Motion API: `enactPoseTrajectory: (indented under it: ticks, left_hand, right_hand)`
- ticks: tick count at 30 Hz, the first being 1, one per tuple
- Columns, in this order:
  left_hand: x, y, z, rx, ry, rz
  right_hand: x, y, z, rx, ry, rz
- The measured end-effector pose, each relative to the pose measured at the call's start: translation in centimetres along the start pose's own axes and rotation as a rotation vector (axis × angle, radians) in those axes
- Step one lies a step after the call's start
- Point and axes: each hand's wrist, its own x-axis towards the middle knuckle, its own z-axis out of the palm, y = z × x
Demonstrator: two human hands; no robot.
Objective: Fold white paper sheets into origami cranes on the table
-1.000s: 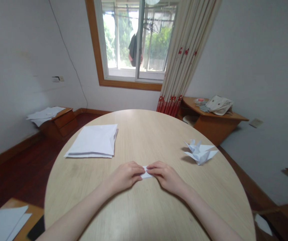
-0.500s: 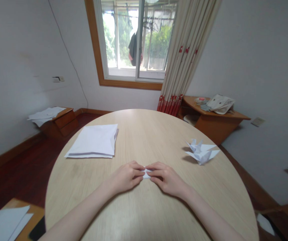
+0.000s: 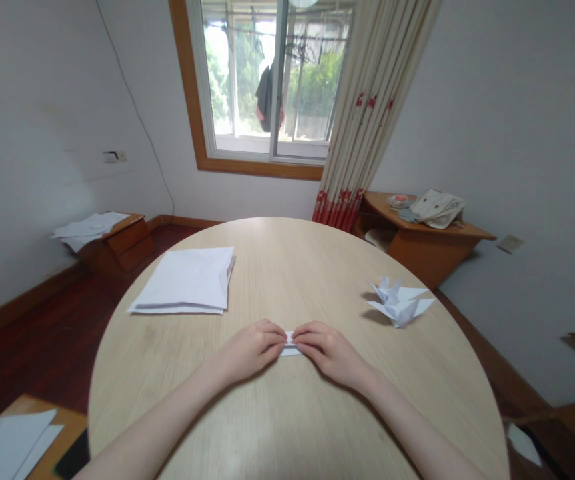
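Observation:
Between my hands, low on the round wooden table [image 3: 277, 267], lies a small piece of folded white paper [image 3: 291, 351]. My left hand [image 3: 257, 348] pinches its left side, fingers closed together. On the right side, my right hand [image 3: 325, 348] is closed on the same paper. Only a narrow middle strip of the paper shows, with a crease line across it; my fingers cover the rest. To the right of my hands stand white origami cranes [image 3: 400, 303], close together with their wings spread.
A stack of white paper [image 3: 185, 280] lies at the table's left. More sheets [image 3: 7, 443] rest on a low surface at lower left. Behind stand a small drawer cabinet [image 3: 122, 243] with papers and a wooden desk [image 3: 432, 247] carrying a cloth bag [image 3: 437, 207].
My fingers have shifted slightly on the paper, and a fold edge now shows across it between my fingertips. The view has moved slightly. The cranes and the stack stay put.

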Motion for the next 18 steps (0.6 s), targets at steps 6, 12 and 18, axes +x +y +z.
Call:
enactPoseTrajectory:
  ticks: [6, 12, 18]
  left_hand:
    - [0.2, 0.3, 0.5, -0.039, 0.025, -0.053]
    - [0.4, 0.3, 1.1, -0.035, 0.090, -0.121]
    - [0.2, 0.2, 1.3, -0.064, 0.111, -0.201]
  right_hand:
    - [0.0, -0.6, 0.0, 0.003, -0.007, 0.006]
    - [0.2, -1.0, 0.3, 0.000, -0.004, 0.028]
    - [0.2, -0.8, 0.7, 0.034, 0.025, 0.062]
